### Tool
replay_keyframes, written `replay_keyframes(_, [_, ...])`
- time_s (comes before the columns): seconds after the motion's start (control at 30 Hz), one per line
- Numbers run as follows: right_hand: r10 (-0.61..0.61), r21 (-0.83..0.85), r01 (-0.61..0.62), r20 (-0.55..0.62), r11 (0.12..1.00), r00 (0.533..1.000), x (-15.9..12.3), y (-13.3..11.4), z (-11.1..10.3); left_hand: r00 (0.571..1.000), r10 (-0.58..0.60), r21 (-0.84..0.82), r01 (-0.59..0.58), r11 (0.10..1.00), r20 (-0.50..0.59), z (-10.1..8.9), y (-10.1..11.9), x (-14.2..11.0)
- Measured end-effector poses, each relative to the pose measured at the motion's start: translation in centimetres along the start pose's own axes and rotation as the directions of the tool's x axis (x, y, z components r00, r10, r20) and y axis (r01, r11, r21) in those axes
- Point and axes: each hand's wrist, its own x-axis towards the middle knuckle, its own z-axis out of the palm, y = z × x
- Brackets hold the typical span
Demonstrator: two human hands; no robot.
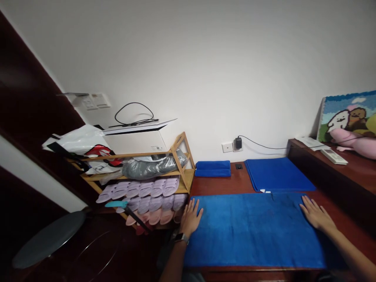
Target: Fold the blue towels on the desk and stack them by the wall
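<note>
A blue towel lies spread out flat on the brown wooden desk in front of me. My left hand, with a watch on its wrist, rests on the towel's left edge, fingers stretched out. On the opposite side, my right hand lies flat at the far right corner, its fingers also extended. Behind the spread towel sit a folded blue towel stack with a white tag and a smaller folded blue towel.
Left of the desk stands a wooden rack with several slippers, a white box and bags. A black adapter is plugged into the wall. A raised ledge on the right holds a remote and a pink plush toy.
</note>
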Motion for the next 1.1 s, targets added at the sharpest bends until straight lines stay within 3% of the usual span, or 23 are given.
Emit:
replay_keyframes(0.07, [-0.008,-0.023,0.007,-0.022,1.000,1.000,-0.6,-2.2,-0.8,1.000,0.014,0.010,-0.014,1.000,-0.013,-0.3,1.1,0.0])
replay_keyframes(0.17, [-0.183,-0.026,0.181,-0.134,0.983,0.974,-3.5,-10.0,-1.6,0.992,0.103,-0.034,-0.106,0.994,-0.070,-1.0,5.4,-0.5])
replay_keyframes(0.3, [-0.487,0.156,0.501,-0.125,0.851,0.865,-9.9,-22.8,-0.5,0.930,0.354,-0.162,-0.366,0.916,-0.099,-1.0,14.6,-2.7])
replay_keyframes(0.37, [-0.581,0.219,0.582,-0.074,0.783,0.810,-12.4,-26.5,0.6,0.906,0.412,-0.204,-0.423,0.883,-0.093,-0.8,17.6,-3.9])
replay_keyframes(0.4, [-0.605,0.230,0.601,-0.059,0.766,0.794,-13.2,-27.2,1.1,0.903,0.420,-0.213,-0.428,0.878,-0.087,-0.8,18.0,-4.5])
replay_keyframes(0.43, [-0.611,0.228,0.605,-0.054,0.763,0.790,-13.5,-27.0,1.6,0.908,0.411,-0.211,-0.418,0.883,-0.077,-0.8,17.6,-5.1])
replay_keyframes(0.5, [-0.572,0.203,0.573,-0.071,0.794,0.817,-13.2,-23.9,2.2,0.939,0.340,-0.178,-0.344,0.922,-0.054,-0.7,14.5,-6.4])
replay_keyframes(0.6, [-0.436,0.140,0.446,-0.100,0.884,0.895,-11.0,-14.6,2.6,0.991,0.119,-0.090,-0.124,0.988,-0.053,-0.4,6.7,-8.8])
replay_keyframes(0.67, [-0.331,0.092,0.340,-0.100,0.936,0.938,-9.3,-7.6,2.6,0.997,0.022,-0.053,-0.026,0.998,-0.079,0.0,2.0,-10.4])
replay_keyframes(0.73, [-0.248,0.051,0.254,-0.098,0.966,0.964,-8.0,-2.0,2.4,0.992,-0.010,-0.032,0.006,0.999,-0.125,0.3,-0.9,-11.6])
replay_keyframes(0.8, [-0.197,0.033,0.203,-0.120,0.979,0.973,-7.6,0.7,2.2,0.987,0.004,-0.015,-0.006,1.000,-0.160,0.2,-1.4,-11.9])
replay_keyframes(0.83, [-0.184,0.037,0.191,-0.146,0.981,0.972,-7.8,0.7,2.1,0.985,0.016,-0.010,-0.018,1.000,-0.171,-0.1,-0.8,-11.8])
replay_keyframes(0.9, [-0.185,0.067,0.203,-0.208,0.977,0.960,-9.3,-1.9,1.7,0.982,0.044,-0.022,-0.048,0.999,-0.181,-0.9,2.0,-11.2])
replay_keyframes(1.0, [-0.306,0.150,0.345,-0.233,0.927,0.923,-13.3,-10.1,1.2,0.975,0.148,-0.105,-0.167,0.980,-0.167,-2.4,9.3,-10.1])
replay_keyframes(1.1, [-0.513,0.236,0.534,-0.150,0.812,0.846,-17.1,-18.5,0.8,0.919,0.376,-0.215,-0.394,0.893,-0.123,-3.4,16.9,-9.4])
